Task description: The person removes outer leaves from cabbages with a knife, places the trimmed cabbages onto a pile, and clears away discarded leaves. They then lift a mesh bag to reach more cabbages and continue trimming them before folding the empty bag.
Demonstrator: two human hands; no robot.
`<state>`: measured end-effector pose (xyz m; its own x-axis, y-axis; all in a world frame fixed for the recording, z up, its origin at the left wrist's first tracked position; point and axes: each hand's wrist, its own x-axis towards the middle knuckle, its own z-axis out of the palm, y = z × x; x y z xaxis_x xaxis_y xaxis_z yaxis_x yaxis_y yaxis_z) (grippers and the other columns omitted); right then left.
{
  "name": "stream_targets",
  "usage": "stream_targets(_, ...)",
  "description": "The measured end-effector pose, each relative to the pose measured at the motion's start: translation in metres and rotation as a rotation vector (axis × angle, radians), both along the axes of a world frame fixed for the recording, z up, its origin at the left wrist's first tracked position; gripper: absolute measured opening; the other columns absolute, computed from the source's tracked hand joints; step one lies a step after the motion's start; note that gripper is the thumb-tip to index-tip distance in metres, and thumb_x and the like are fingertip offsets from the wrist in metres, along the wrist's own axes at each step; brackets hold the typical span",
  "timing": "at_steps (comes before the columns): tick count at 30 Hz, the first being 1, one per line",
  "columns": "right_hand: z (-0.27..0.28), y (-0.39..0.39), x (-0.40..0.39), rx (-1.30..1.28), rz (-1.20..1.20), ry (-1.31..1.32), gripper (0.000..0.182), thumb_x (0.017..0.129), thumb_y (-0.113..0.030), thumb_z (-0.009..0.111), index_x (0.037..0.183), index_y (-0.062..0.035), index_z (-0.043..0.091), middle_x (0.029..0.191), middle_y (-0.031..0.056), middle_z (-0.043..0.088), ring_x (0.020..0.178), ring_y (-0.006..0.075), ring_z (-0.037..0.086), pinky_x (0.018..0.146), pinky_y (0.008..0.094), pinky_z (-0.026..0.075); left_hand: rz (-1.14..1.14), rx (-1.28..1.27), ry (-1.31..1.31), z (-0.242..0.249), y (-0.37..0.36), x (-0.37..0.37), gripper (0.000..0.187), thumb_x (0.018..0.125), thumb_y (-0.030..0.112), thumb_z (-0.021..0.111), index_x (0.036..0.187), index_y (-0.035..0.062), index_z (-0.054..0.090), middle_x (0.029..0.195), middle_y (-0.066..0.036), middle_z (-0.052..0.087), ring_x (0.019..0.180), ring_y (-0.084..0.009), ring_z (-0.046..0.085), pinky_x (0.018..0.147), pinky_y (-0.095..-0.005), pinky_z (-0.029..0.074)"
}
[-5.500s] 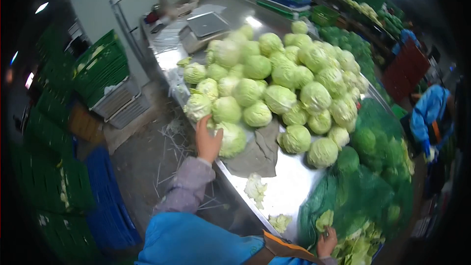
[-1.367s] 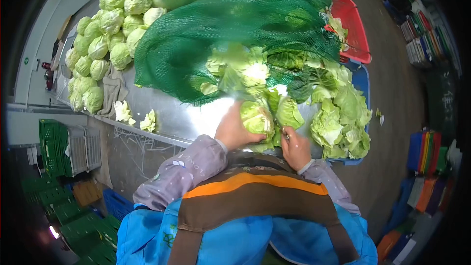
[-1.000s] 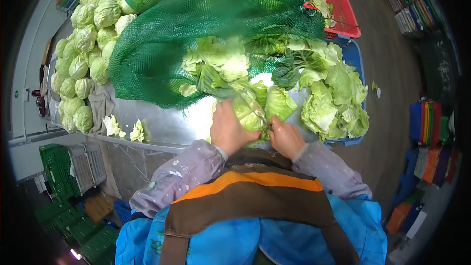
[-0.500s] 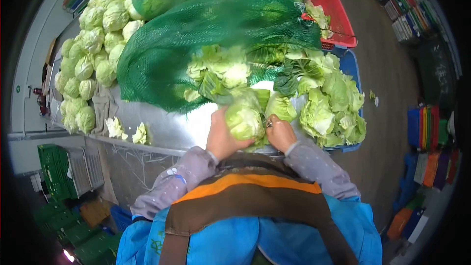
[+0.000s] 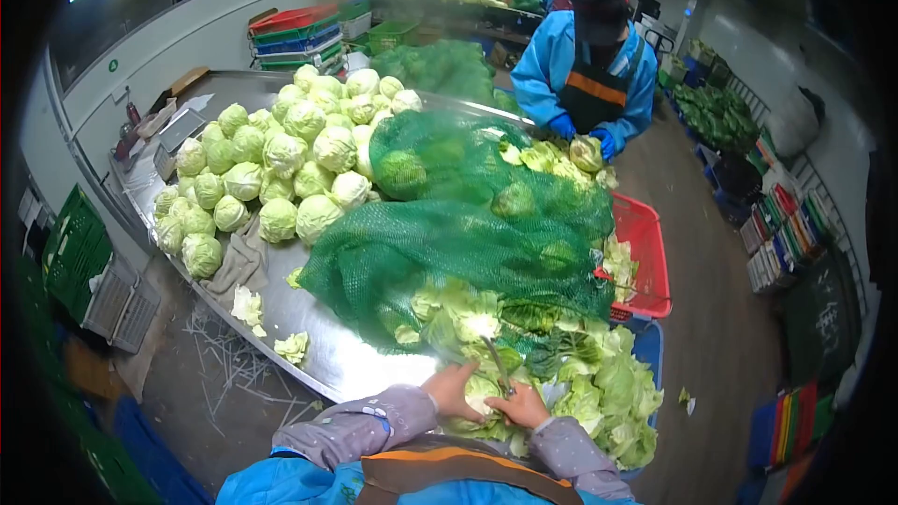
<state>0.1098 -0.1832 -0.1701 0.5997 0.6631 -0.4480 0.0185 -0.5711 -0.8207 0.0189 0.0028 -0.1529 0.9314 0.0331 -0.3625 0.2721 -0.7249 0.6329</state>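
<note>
At the table's near edge, my left hand (image 5: 453,391) is wrapped around the left side of a pale green cabbage (image 5: 479,391). My right hand (image 5: 522,406) is closed on a knife (image 5: 497,361), its thin blade pointing up and away over the cabbage. The handle is hidden inside my fingers. Loose leaves (image 5: 458,313) lie just beyond the cabbage, beside a green mesh sack (image 5: 440,243) with cabbages inside. To the right of my right hand, leaves (image 5: 608,393) are heaped over a blue crate (image 5: 647,344).
Many cabbages (image 5: 281,150) are piled on the metal table (image 5: 327,355) at left, near a grey cloth (image 5: 240,262). A red crate (image 5: 645,257) holds leaves at right. Across the table, a co-worker (image 5: 589,56) in blue gloves handles a cabbage (image 5: 586,153).
My view has tilted up, bringing the co-worker and the room beyond into sight. The knife blade now shows above the cabbage. A leafy piece beside my right hand is no longer distinct.
</note>
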Motion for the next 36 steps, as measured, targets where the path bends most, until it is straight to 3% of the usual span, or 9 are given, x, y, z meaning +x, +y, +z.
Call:
stream_targets(9, -0.046, -0.012, 0.020, -0.087, 0.076, 0.003, 0.040, 0.072, -0.022, 0.078, 0.101, 0.0003, 0.062, 0.064, 0.0107, 0.065, 0.052, 0.0163, 0.062, 0.050, 0.0292, 0.048, 0.031, -0.022, -0.309, -0.016, 0.002, -0.038, 0.110, 0.057, 0.043, 0.081, 0.143, 0.0091, 0.022, 0.134, -0.028, 0.036, 0.120, -0.0416, 0.043, 0.098, -0.0414, 0.039)
stream_targets(11, -0.078, -0.010, 0.021, 0.052, 0.088, -0.552, 0.043, 0.064, -0.024, 0.083, 0.094, -0.0007, 0.063, 0.071, 0.0145, 0.066, 0.064, 0.0238, 0.065, 0.059, 0.0330, 0.050, 0.048, -0.097, -0.469, -0.022, 0.012, -0.049, 0.105, 0.058, 0.043, 0.080, 0.141, 0.0086, 0.026, 0.135, -0.028, 0.036, 0.121, -0.0397, 0.042, 0.100, -0.0399, 0.037)
stream_targets(15, -0.084, 0.014, 0.028, -0.133, -0.259, -0.752, 0.047, 0.057, -0.020, 0.084, 0.095, -0.0030, 0.063, 0.082, 0.0169, 0.066, 0.076, 0.0311, 0.065, 0.069, 0.0369, 0.050, 0.166, -0.298, -0.384, -0.021, 0.024, -0.062, 0.099, 0.062, 0.046, 0.078, 0.138, 0.0046, 0.031, 0.128, -0.026, 0.045, 0.114, -0.0348, 0.051, 0.097, -0.0383, 0.041)
stream_targets(20, -0.015, 0.014, 0.017, 0.175, -0.283, -0.706, 0.046, 0.064, -0.019, 0.078, 0.103, -0.0018, 0.059, 0.101, 0.0172, 0.059, 0.097, 0.0330, 0.056, 0.085, 0.0385, 0.045, 0.932, -0.719, 0.149, 0.020, 0.017, -0.056, 0.093, 0.071, 0.039, 0.078, 0.137, 0.0027, 0.023, 0.115, -0.020, 0.056, 0.094, -0.0272, 0.062, 0.070, -0.0344, 0.055)
stream_targets(22, 0.011, 0.009, -0.003, 0.237, -0.297, -0.521, 0.045, 0.071, -0.018, 0.075, 0.108, -0.0009, 0.057, 0.088, 0.0128, 0.061, 0.084, 0.0262, 0.059, 0.077, 0.0353, 0.047, 0.810, -0.740, 0.122, 0.003, 0.014, -0.054, 0.094, 0.072, 0.039, 0.076, 0.138, 0.0065, 0.017, 0.103, -0.022, 0.058, 0.087, -0.0278, 0.063, 0.064, -0.0362, 0.054)
stream_targets(24, 0.026, 0.014, -0.021, 0.174, -0.189, -0.233, 0.050, 0.076, -0.021, 0.071, 0.119, -0.0022, 0.052, 0.087, 0.0117, 0.061, 0.081, 0.0229, 0.059, 0.072, 0.0345, 0.046, 0.556, -0.309, -0.033, -0.007, 0.011, -0.048, 0.106, 0.063, 0.042, 0.081, 0.139, 0.0024, 0.019, 0.126, -0.026, 0.044, 0.117, -0.0334, 0.046, 0.095, -0.0387, 0.042)
stream_targets(25, 0.012, 0.015, -0.027, 0.140, -0.063, -0.437, 0.051, 0.080, -0.026, 0.067, 0.123, -0.0042, 0.050, 0.092, 0.0132, 0.061, 0.083, 0.0249, 0.058, 0.074, 0.0340, 0.046, 0.450, -0.027, -0.042, 0.014, 0.009, -0.041, 0.111, 0.059, 0.041, 0.083, 0.140, 0.0006, 0.019, 0.131, -0.026, 0.039, 0.124, -0.0342, 0.040, 0.103, -0.0381, 0.035)
stream_targets(28, -0.001, 0.014, -0.035, 0.062, -0.044, -0.527, 0.048, 0.085, -0.026, 0.060, 0.126, -0.0059, 0.046, 0.099, 0.0165, 0.060, 0.091, 0.0292, 0.058, 0.077, 0.0353, 0.046, 0.194, -0.268, -0.154, -0.008, 0.014, -0.020, 0.118, 0.055, 0.038, 0.084, 0.141, -0.0032, 0.014, 0.136, -0.028, 0.032, 0.128, -0.0349, 0.034, 0.107, -0.0366, 0.029)
stream_targets(36, 0.026, 0.001, -0.029, -0.103, 0.190, -0.676, 0.049, 0.091, -0.033, 0.051, 0.133, -0.0103, 0.041, 0.092, 0.0185, 0.065, 0.070, 0.0365, 0.062, 0.059, 0.0421, 0.049, 0.318, -0.294, -0.094, 0.000, 0.017, -0.006, 0.114, 0.055, 0.035, 0.086, 0.134, -0.0129, 0.020, 0.128, -0.028, 0.042, 0.120, -0.0317, 0.044, 0.102, -0.0333, 0.035)
